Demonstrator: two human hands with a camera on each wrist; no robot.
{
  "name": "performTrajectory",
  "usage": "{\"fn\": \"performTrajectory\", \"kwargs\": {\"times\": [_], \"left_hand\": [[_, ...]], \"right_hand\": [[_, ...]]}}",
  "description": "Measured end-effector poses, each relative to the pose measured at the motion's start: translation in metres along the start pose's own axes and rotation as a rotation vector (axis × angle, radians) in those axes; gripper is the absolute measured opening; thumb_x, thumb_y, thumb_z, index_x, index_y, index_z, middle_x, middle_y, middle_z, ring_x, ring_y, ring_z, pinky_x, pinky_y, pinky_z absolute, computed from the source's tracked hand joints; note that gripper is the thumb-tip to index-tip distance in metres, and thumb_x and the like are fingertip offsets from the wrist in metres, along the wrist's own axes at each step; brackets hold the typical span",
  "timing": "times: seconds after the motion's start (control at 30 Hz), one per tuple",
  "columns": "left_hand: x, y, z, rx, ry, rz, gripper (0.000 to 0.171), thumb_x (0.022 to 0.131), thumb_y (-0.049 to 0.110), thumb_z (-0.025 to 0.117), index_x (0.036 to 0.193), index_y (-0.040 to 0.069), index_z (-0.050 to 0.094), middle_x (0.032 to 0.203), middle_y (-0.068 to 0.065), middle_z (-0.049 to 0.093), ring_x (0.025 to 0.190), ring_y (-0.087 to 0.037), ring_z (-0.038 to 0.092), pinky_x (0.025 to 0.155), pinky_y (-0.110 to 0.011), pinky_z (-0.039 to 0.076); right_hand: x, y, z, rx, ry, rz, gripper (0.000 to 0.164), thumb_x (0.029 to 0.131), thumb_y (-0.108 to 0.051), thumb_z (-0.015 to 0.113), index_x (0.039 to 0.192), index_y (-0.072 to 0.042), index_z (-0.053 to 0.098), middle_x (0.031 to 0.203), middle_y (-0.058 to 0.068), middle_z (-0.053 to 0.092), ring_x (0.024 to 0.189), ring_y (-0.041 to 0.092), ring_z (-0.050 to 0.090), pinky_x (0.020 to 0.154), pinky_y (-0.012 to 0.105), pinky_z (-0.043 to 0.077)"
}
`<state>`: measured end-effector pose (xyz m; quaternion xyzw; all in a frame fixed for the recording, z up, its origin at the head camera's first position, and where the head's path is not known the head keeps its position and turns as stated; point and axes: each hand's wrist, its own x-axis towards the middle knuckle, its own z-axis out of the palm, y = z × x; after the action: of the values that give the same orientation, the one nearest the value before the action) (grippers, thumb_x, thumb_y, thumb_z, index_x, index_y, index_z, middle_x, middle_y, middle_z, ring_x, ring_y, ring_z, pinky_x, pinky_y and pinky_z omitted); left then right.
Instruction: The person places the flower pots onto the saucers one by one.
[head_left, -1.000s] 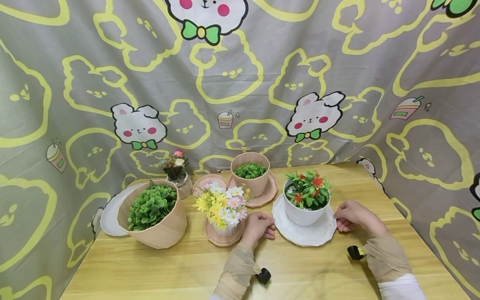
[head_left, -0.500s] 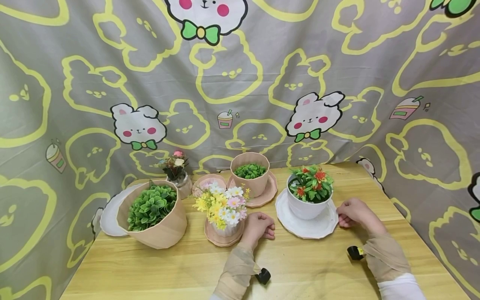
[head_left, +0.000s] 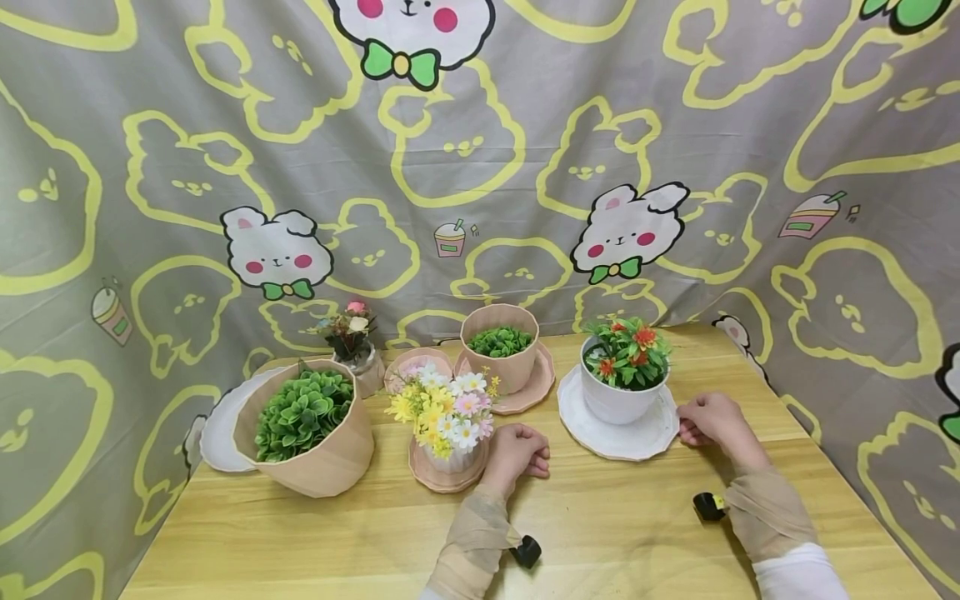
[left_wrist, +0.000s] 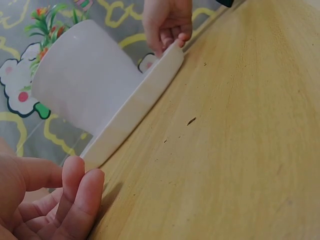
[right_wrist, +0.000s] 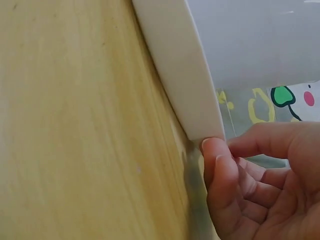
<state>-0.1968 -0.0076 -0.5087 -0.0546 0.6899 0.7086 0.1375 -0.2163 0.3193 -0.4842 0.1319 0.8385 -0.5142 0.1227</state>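
My right hand (head_left: 716, 423) pinches the right rim of a white saucer (head_left: 592, 440); in the right wrist view, thumb and forefinger close on the saucer's edge. Upright on that saucer stands a white flowerpot (head_left: 618, 405) with green leaves and red-orange flowers (head_left: 636, 350). My left hand (head_left: 516, 454) rests by the table, fingers loosely curled and holding nothing. The left wrist view has the left fingertips (left_wrist: 87, 192) close to the saucer's near end, apparently apart from it. Just left of that hand is a small pot of yellow, white and pink flowers (head_left: 446, 417) on a pink saucer (head_left: 427, 479).
A large peach pot (head_left: 330, 458) with green foliage stands at left, a white plate (head_left: 225, 429) partly behind it. A small rose pot (head_left: 367, 371) and a pink pot (head_left: 510, 371) on a pink saucer (head_left: 543, 383) stand along the back, before a patterned cloth (head_left: 495, 167).
The white saucer and its flowerpot have slid away from me and a little rightward across the table. My right hand moved slightly with the rim; the left hand stayed put.
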Motion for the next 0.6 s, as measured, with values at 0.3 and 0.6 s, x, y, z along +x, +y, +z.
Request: {"fn": "performTrajectory", "kwargs": {"times": [0.3,0.6], "left_hand": [[0.001,0.000,-0.001,-0.009,-0.026,-0.012,0.012,0.089,0.006,0.064,0.094,-0.005,0.063,0.072,-0.011,0.067,0.050,-0.010,0.061,0.057,-0.036,0.061],[-0.008,0.017,0.005,0.068,-0.026,0.006,0.019,0.093,0.017,0.062,0.102,0.000,0.063,0.078,-0.011,0.069,0.055,-0.008,0.059,0.054,-0.026,0.058]], "right_hand": [[-0.002,-0.003,-0.004,-0.039,-0.005,-0.020,0.023,0.097,-0.012,0.049,0.093,0.010,0.054,0.064,0.003,0.064,0.055,0.010,0.062,0.054,0.025,0.057],[-0.019,-0.025,-0.018,-0.127,0.013,-0.139,0.029,0.098,-0.016,0.048,0.095,0.013,0.055,0.068,0.003,0.068,0.058,0.010,0.065,0.056,0.026,0.058]]}}
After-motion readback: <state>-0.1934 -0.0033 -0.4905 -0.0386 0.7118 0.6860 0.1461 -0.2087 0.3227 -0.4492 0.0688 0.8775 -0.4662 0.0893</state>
